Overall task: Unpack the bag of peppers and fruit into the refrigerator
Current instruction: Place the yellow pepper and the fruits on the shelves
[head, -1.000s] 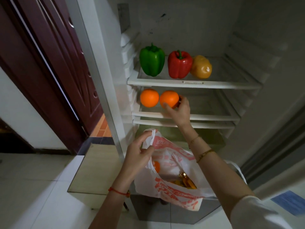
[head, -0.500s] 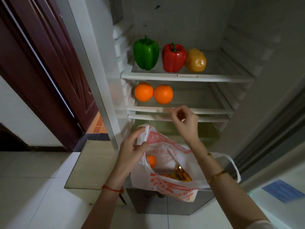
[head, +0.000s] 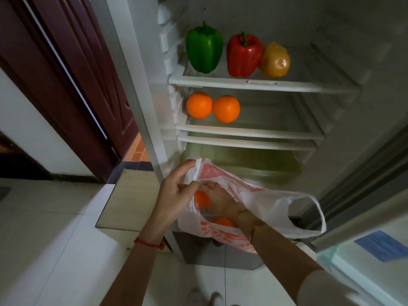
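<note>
My left hand (head: 174, 195) holds the rim of a white plastic bag with red print (head: 271, 202) open in front of the fridge. Inside the bag, my right hand (head: 217, 198) closes its fingers around an orange (head: 201, 199). Another orange (head: 224, 221) lies deeper in the bag. A green pepper (head: 204, 49), a red pepper (head: 242, 55) and a yellow pepper (head: 274, 61) stand in a row on the top shelf (head: 298, 87). On the left of the second shelf (head: 265, 134), two oranges (head: 199, 105) (head: 226, 108) touch each other.
The right parts of both shelves are bare. Below them is a greenish crisper drawer (head: 242, 157). The open fridge door (head: 375, 246) stands at the right, with a blue label. A dark red door (head: 72, 85) stands at the left above a pale tiled floor.
My right hand let go of the second orange on the shelf, came down and went into the bag, where it now grips another orange. My left hand kept hold of the bag.
</note>
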Demonstrator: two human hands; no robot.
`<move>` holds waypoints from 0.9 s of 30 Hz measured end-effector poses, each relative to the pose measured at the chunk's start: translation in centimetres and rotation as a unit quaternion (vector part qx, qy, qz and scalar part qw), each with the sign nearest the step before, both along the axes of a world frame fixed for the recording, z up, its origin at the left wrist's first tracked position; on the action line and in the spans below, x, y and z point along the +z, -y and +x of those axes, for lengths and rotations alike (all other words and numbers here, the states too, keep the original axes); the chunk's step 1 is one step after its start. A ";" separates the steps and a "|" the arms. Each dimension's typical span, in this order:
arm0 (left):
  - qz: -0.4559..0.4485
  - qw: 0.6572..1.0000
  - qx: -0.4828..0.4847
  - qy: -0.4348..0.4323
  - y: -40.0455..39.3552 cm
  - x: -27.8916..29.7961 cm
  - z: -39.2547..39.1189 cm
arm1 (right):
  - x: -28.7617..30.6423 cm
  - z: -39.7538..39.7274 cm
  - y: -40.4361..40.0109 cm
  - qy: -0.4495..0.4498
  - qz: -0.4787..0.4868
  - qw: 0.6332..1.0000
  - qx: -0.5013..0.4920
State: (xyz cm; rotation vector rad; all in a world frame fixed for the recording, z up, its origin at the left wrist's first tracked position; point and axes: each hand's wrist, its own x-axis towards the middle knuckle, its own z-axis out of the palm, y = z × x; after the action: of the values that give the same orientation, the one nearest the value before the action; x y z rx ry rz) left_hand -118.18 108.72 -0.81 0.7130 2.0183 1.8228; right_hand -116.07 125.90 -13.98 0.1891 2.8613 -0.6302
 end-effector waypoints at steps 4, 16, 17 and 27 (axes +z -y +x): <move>0.003 1.000 -0.001 -0.001 0.5 -0.1 0.0 | -1.9 -1.3 1.1 0.010 0.018 1.000 0.002; 0.006 1.000 -0.020 0.004 -0.2 0.4 -0.4 | 0.5 1.0 -2.0 -0.061 -0.149 0.982 -0.101; 0.008 1.000 -0.023 0.003 -0.4 0.6 -0.3 | 1.5 1.3 -2.4 -0.084 -0.181 0.973 -0.118; -0.002 0.998 -0.048 -0.030 -2.8 1.4 -0.7 | 13.0 4.7 -6.0 -0.184 -0.529 0.775 -0.293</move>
State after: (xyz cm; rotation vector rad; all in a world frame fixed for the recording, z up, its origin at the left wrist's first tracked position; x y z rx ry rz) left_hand -118.86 111.53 0.56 0.8570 1.9891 1.7621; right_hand -111.40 131.89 -0.97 0.8227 2.1859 -2.4676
